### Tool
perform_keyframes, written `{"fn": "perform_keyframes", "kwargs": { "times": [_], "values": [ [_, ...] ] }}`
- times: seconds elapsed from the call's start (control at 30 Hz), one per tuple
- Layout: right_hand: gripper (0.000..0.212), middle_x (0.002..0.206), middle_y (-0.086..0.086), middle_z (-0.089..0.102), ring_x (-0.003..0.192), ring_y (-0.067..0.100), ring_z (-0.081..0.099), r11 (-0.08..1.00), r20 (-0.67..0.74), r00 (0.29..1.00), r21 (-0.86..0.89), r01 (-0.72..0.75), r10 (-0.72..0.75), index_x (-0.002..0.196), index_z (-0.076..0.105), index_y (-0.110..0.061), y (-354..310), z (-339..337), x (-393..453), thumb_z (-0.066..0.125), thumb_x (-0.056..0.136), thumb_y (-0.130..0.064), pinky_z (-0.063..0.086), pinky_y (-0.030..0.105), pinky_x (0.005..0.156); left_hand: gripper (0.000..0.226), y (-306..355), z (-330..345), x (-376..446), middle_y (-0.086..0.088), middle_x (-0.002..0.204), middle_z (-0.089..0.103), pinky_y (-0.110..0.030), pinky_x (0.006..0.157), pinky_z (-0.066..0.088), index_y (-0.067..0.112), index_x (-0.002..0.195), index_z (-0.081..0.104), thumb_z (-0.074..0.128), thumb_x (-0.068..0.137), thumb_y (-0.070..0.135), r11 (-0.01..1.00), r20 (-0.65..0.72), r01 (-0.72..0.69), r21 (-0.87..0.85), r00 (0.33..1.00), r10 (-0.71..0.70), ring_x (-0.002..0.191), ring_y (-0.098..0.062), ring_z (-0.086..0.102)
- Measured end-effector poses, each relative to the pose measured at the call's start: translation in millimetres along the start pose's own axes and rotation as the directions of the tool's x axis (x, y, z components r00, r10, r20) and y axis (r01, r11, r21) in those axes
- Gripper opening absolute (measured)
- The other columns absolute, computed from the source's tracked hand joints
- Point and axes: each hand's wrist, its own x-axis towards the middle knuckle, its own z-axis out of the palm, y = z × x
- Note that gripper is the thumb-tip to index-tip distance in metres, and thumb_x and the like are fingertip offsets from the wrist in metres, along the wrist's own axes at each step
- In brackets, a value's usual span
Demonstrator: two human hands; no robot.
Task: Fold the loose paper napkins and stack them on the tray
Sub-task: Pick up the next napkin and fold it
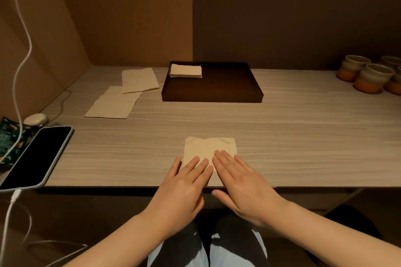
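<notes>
Right at the near edge of the table (282, 136) lies a folded napkin (209, 147), a small square, slightly puckered along its far edge. Both hands press down on its near half with straight fingers, gripping nothing: the left hand (184, 188) lies flat over the near left corner, the right hand (240, 184) over the near right part, and their fingertips almost meet in the middle. Further back sits a dark tray (217, 91), with a stack of folded napkins (185, 71) in its far left corner. Just left of the tray lie two loose napkins (121, 95), unfolded and overlapping. A phone (36, 156) with a white cable (21, 54) rests at the left edge, and several cups (366, 75) stand at the far right.
</notes>
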Motion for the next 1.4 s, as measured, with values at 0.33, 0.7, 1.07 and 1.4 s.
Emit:
{"fn": "perform_keyframes", "kwargs": {
  "times": [0.33,0.7,1.07,1.4],
  "values": [
    [0.05,0.136,0.013,0.058,0.128,0.023,0.053,0.991,-0.181,0.974,-0.001,0.136,-0.133,0.132,0.058,-0.007,8.0,5.8,-9.6,0.039,0.095,-0.034,0.042,0.037,0.105,0.058,-7.3,-2.3,6.5,-0.004,0.117,0.068,-0.047,0.095,0.046,0.01,0.116,0.068,0.085,0.061,0.013,0.999,-0.179,-0.035,-0.001,0.983,0.035,0.093,-0.021,0.061],
    [0.051,0.118,0.004,0.07,0.11,0.018,0.066,0.947,-0.293,0.928,0.152,0.282,-0.229,0.114,0.071,-0.012,14.0,-7.4,-20.9,0.085,0.066,-0.001,0.056,0.033,0.086,0.012,-11.8,-10.7,-5.5,0.006,0.09,0.073,-0.027,0.069,0.042,0.015,0.088,0.075,0.073,0.077,0.017,0.984,-0.324,-0.162,-0.077,0.937,0.129,0.077,-0.015,0.05],
    [0.026,0.095,0.0,0.074,0.081,0.016,0.068,0.922,-0.31,0.934,0.278,0.268,-0.177,0.105,0.072,-0.014,38.4,-50.8,8.3,0.075,0.081,-0.006,0.057,0.032,0.056,0.014,-38.6,-39.6,12.1,0.011,0.087,0.069,-0.028,0.066,0.042,0.02,0.093,0.071,0.067,0.079,0.019,0.976,-0.284,-0.08,-0.201,0.959,0.02,0.078,-0.009,0.058],
    [0.033,0.095,0.001,0.074,0.084,0.014,0.069,0.91,-0.318,0.946,0.369,0.191,-0.07,0.108,0.072,-0.015,80.3,-91.9,89.3,0.072,0.082,0.004,0.06,0.035,0.068,0.023,-92.0,-76.2,85.1,0.003,0.089,0.072,-0.026,0.07,0.055,0.017,0.098,0.073,0.075,0.077,0.008,0.966,-0.337,0.023,-0.257,0.935,-0.112,0.08,-0.011,0.066]
  ]
}}
